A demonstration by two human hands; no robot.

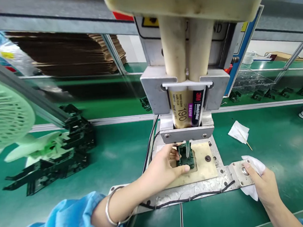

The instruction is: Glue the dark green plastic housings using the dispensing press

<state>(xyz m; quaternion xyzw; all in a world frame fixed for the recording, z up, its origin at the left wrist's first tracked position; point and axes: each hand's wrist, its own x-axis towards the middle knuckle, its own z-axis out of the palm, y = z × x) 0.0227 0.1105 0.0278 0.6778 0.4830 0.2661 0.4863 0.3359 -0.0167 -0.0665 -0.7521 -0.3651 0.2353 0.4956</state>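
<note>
My left hand (164, 166) pinches a small dark green part (186, 159) that sits in the recess of a tan fixture plate (204, 165), right under the nozzle of an adhesive dispenser (187, 106). The dispenser holds a twin cartridge with a 3M label. My right hand (264, 184) grips a white cloth (254, 178), and a fingertip rests on a round metal button (244, 171) at the right end of the steel base plate (202, 190). A silver bangle circles my left wrist.
Black plastic frames (56, 154) are piled at the left beside a pale green fan (1, 113). A folded white wipe with a swab (239, 132) lies right of the dispenser. More black parts sit on the far belt (272, 93). Stacked cardboard lies behind.
</note>
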